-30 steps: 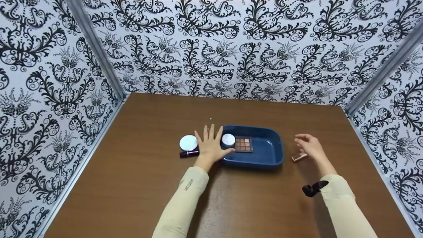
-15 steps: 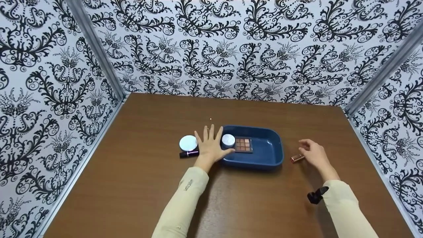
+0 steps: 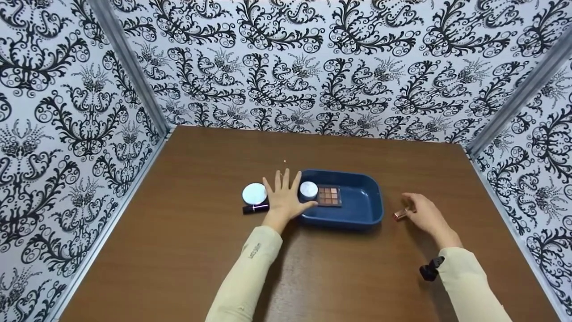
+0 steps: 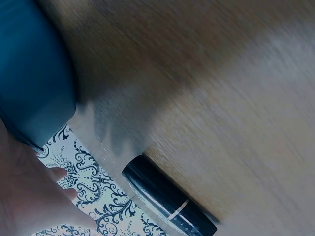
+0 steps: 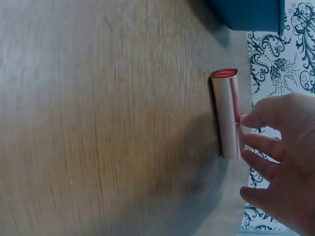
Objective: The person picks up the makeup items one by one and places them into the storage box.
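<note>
My left hand (image 3: 282, 201) lies with fingers spread at the left end of a blue tray (image 3: 357, 220), its thumb over the rim. Inside the tray are a white-lidded jar (image 3: 309, 189) and an eyeshadow palette (image 3: 330, 196). A rose-gold lipstick (image 5: 228, 115) with a red end lies on the table right of the tray. My right hand (image 3: 426, 215) is over its far end. In the right wrist view, the thumb tip is right at the lipstick's middle seam, with loosely bent fingertips along the same edge.
Left of my left hand lie a round white-topped item (image 3: 254, 194) and a dark tube with a shiny band (image 3: 255, 209), partly behind the hand. Patterned walls (image 3: 295, 67) enclose the wooden table (image 3: 187, 250) at the back and sides.
My right hand has come down onto the lipstick, its fingertips now at it; the lipstick has barely shifted. My left hand has stayed spread at the tray.
</note>
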Demonstrator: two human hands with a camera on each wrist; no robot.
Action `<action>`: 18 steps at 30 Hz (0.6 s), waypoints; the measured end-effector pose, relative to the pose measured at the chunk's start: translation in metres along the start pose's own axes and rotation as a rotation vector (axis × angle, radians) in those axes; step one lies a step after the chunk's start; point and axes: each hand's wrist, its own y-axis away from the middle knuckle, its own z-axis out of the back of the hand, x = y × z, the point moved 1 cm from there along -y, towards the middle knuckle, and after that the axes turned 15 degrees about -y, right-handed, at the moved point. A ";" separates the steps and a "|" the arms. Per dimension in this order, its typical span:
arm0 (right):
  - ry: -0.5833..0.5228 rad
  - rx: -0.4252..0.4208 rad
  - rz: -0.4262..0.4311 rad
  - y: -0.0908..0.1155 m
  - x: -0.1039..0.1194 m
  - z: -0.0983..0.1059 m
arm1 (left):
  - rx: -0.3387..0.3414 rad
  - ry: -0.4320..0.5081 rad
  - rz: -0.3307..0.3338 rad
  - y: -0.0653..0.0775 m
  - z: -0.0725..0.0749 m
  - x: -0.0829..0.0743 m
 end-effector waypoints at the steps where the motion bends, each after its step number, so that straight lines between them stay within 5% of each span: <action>1: -0.001 0.004 0.002 0.001 -0.001 0.000 | -0.002 0.001 0.000 0.000 0.000 0.000; 18: 0.081 0.038 0.021 0.005 -0.010 -0.005 | -0.011 -0.006 0.005 -0.002 -0.003 0.000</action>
